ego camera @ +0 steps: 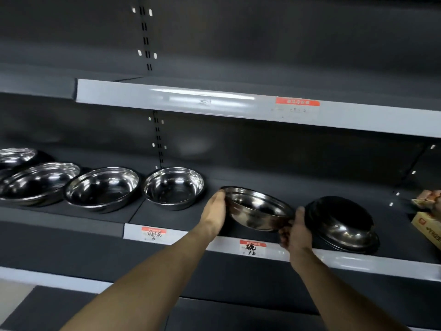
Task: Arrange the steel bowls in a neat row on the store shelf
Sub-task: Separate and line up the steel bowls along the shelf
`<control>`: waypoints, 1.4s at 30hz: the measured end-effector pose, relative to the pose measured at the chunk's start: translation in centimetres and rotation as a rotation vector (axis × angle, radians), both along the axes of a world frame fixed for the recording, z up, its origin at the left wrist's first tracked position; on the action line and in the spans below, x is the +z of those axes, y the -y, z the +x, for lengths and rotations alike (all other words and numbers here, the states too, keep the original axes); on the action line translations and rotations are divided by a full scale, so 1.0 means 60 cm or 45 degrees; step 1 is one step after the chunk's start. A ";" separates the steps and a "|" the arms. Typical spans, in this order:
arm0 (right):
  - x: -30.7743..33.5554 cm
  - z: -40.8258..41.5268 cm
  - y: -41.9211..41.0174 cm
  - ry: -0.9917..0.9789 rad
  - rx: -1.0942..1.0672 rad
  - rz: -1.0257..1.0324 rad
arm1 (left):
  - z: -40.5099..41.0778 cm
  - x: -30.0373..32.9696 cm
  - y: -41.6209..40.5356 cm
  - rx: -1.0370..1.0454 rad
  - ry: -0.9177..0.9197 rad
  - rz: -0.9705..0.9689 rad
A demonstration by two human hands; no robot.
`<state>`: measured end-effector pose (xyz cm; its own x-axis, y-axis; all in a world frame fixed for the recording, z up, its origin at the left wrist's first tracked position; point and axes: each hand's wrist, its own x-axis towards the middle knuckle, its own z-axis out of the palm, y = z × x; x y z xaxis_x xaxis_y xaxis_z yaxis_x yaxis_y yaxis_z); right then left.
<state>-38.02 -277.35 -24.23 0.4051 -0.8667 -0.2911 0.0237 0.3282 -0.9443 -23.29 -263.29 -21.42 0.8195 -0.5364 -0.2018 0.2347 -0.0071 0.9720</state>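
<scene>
Steel bowl [259, 209], tilted, gripped by both hands (left [214, 211], right [296, 231]), seemingly above dark shelf [181, 218].

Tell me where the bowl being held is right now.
In the head view, the held bowl is tilted at centre-right above the shelf, between the left hand and right hand.

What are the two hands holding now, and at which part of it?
A tilted steel bowl, held by its rim: the left hand grips the left edge and the right hand the right edge. It is between a standing bowl and a stack.
</scene>
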 end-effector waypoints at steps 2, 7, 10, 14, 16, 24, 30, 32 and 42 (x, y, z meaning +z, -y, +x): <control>0.006 0.002 -0.006 -0.051 0.018 -0.017 | 0.003 0.005 -0.009 -0.015 -0.017 0.002; 0.031 0.010 -0.019 -0.111 0.013 -0.051 | 0.019 0.022 -0.033 -0.049 0.038 0.060; 0.036 0.019 -0.030 -0.152 -0.048 -0.150 | 0.024 0.036 -0.049 -0.079 0.139 0.108; 0.037 0.031 -0.046 -0.241 -0.141 -0.257 | 0.036 0.042 -0.064 -0.103 0.261 0.148; 0.037 0.036 -0.053 -0.269 -0.151 -0.292 | 0.039 0.043 -0.073 -0.080 0.272 0.156; 0.044 0.067 -0.080 -0.299 -0.185 -0.297 | 0.060 0.040 -0.112 -0.109 0.309 0.196; 0.072 0.126 -0.110 -0.223 -0.153 -0.298 | 0.095 0.055 -0.152 -0.026 0.455 0.269; 0.081 0.153 -0.127 -0.174 -0.133 -0.289 | 0.120 0.061 -0.178 0.022 0.586 0.371; 0.096 0.257 -0.217 -0.087 0.053 -0.316 | 0.225 0.067 -0.316 0.169 0.963 0.824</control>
<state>-22.59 -264.33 -18.48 0.4289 -0.8979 -0.0992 -0.0516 0.0853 -0.9950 -9.80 -244.35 -17.38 0.8983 -0.4024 0.1762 -0.4056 -0.6057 0.6846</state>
